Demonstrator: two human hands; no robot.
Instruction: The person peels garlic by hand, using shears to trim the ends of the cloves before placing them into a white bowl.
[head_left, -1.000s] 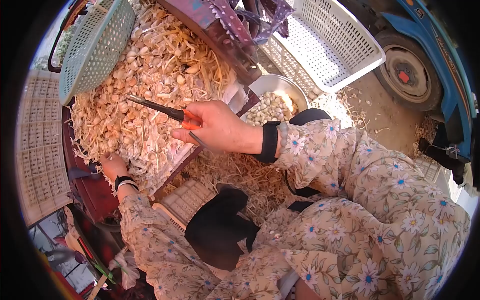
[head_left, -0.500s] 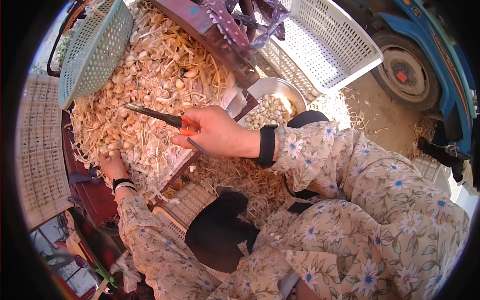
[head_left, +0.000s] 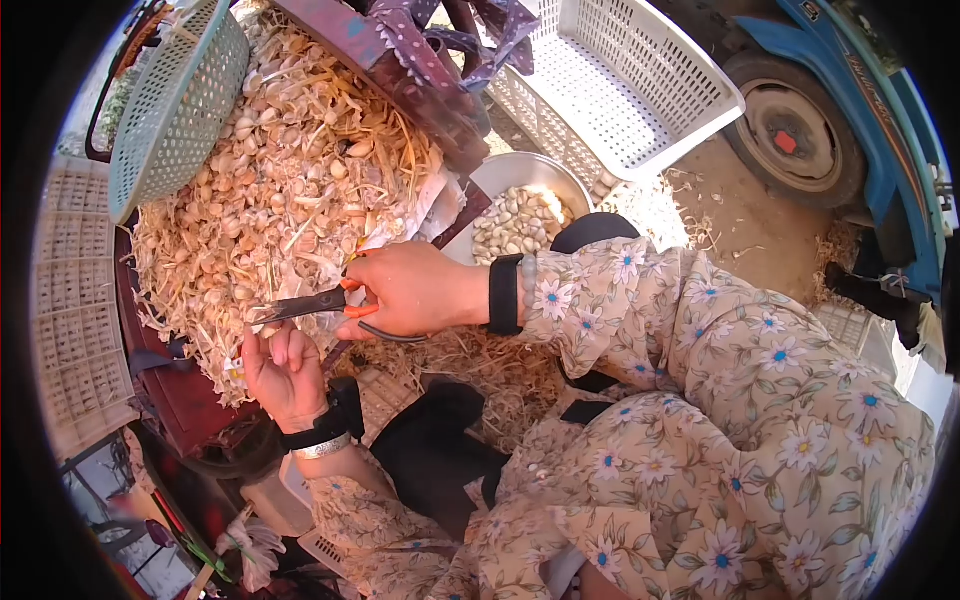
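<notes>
My right hand [head_left: 405, 290] is clenched on the orange-handled dark steel scissors [head_left: 300, 305]. The slim blades lie just above my left hand [head_left: 285, 375], at the near edge of the pile of papery garlic bulbs and dry stalks [head_left: 270, 190]. My left fingers [head_left: 282, 350] curl upward; I cannot tell whether they pinch a bulb. With the tips this close, I judge a slip on the brittle, shifting husks could nick skin. The bulbs look knobbly and pale, the stalks flat and fibrous.
</notes>
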